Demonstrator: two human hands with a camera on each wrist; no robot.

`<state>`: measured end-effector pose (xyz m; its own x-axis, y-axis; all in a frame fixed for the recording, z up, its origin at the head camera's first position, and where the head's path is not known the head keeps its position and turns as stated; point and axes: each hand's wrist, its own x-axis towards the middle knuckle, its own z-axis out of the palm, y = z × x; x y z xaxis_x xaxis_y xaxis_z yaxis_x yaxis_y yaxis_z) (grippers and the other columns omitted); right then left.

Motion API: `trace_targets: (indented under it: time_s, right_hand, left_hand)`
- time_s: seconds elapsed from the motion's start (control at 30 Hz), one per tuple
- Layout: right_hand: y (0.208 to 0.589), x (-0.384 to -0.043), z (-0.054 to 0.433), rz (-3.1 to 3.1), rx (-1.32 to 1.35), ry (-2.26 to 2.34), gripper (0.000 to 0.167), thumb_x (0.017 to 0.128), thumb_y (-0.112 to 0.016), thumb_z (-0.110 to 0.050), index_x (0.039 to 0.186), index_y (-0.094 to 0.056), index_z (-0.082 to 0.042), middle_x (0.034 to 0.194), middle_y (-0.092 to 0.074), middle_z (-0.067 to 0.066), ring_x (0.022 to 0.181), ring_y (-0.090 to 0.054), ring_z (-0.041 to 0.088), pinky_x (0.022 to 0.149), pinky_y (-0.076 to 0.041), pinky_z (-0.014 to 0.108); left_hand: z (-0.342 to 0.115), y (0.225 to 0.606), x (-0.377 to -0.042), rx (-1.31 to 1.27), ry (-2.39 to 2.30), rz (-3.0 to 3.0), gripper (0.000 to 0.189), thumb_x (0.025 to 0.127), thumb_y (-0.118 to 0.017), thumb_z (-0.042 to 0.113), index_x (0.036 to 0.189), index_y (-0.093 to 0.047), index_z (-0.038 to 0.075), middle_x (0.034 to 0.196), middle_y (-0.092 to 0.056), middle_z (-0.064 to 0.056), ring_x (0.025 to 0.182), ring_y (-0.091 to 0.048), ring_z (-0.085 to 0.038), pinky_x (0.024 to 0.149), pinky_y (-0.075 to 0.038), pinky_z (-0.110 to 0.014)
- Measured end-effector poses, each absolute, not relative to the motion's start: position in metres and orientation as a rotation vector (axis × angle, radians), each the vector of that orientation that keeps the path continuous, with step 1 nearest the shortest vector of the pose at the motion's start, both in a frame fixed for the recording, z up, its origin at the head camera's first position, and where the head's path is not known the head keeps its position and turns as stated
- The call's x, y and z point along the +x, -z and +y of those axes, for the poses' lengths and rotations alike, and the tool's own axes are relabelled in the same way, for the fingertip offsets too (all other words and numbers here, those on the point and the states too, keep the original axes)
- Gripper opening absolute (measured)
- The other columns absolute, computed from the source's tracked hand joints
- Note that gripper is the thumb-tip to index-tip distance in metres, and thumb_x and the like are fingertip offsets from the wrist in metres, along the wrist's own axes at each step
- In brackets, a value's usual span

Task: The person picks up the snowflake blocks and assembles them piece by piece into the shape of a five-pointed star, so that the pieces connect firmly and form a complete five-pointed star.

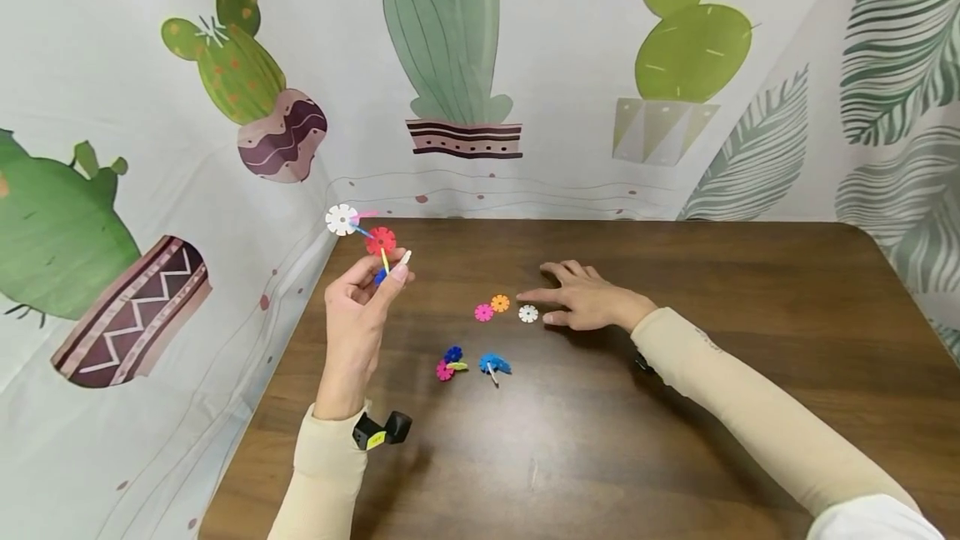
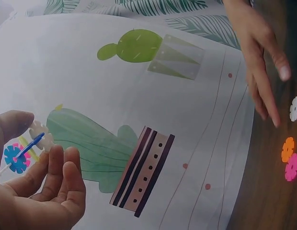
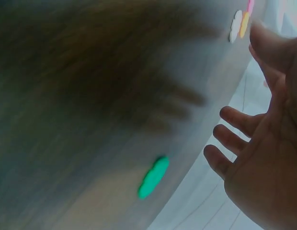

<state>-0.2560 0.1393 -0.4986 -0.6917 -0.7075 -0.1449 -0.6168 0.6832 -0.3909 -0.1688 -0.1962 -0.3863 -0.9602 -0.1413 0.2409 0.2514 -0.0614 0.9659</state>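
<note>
Raised over the table's left side, my left hand pinches a chain of notched plastic discs between thumb and fingers. A red disc and a white disc top this chain; yellow, blue and pink ones also show edge-on. In the left wrist view, a blue disc slots into a whitish one by the fingertips. My right hand, fingers spread, is low over the table and holds nothing. Just left of its fingertips lies a loose white disc, beside an orange disc and a pink disc.
Nearer on the wooden table lie a joined pink, dark blue and yellow-green cluster and a blue cluster with a whitish piece. The right wrist view shows a green disc. A cactus-print cloth hangs behind the table.
</note>
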Motion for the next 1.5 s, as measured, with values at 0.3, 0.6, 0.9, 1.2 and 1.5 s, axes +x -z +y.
trace_targets:
  time_s: [0.3,0.6,0.9,1.2,1.5]
  right_hand:
    - [0.502,-0.264,0.107,2.673,-1.128,0.390,0.054,0.111,-0.058,-0.017,0.158,-0.052,-0.042,0.174,-0.030,0.022,0.160,-0.027,0.047,0.124,-0.031,0.073]
    - [0.507,-0.261,0.104,2.703,-1.082,0.319,0.053,0.110,-0.061,-0.028,0.159,-0.049,-0.045,0.174,-0.030,0.023,0.160,-0.027,0.047,0.125,-0.033,0.069]
    - [0.504,-0.248,0.138,2.751,-1.003,0.346,0.052,0.108,-0.064,-0.033,0.158,-0.052,-0.041,0.172,-0.031,0.027,0.159,-0.029,0.051,0.121,-0.034,0.070]
    - [0.503,-0.235,0.180,2.754,-0.924,0.329,0.057,0.107,-0.066,-0.036,0.161,-0.049,-0.038,0.173,-0.028,0.030,0.157,-0.028,0.054,0.118,-0.034,0.071]
    - [0.500,-0.224,0.206,2.732,-0.848,0.356,0.062,0.105,-0.069,-0.034,0.162,-0.047,-0.037,0.174,-0.023,0.029,0.157,-0.023,0.056,0.118,-0.030,0.073]
  left_hand:
    - [-0.198,0.386,-0.166,-0.117,2.096,-1.945,0.025,0.099,-0.073,0.003,0.123,-0.074,-0.004,0.110,-0.079,-0.002,0.090,-0.077,-0.015,0.096,-0.063,-0.030]
    - [-0.197,0.384,-0.164,-0.128,2.097,-1.943,0.024,0.099,-0.074,0.003,0.121,-0.075,-0.003,0.111,-0.080,-0.001,0.089,-0.077,-0.016,0.095,-0.062,-0.027]
    - [-0.196,0.385,-0.163,-0.131,2.116,-1.935,0.025,0.099,-0.074,0.004,0.122,-0.074,-0.004,0.112,-0.080,-0.002,0.091,-0.076,-0.017,0.097,-0.062,-0.027]
    - [-0.195,0.383,-0.162,-0.139,2.119,-1.916,0.025,0.098,-0.073,0.002,0.122,-0.074,-0.005,0.112,-0.080,-0.002,0.090,-0.076,-0.016,0.096,-0.061,-0.026]
    - [-0.191,0.382,-0.160,-0.163,2.129,-1.910,0.024,0.099,-0.072,0.001,0.122,-0.074,-0.006,0.114,-0.080,-0.007,0.091,-0.077,-0.021,0.097,-0.062,-0.026]
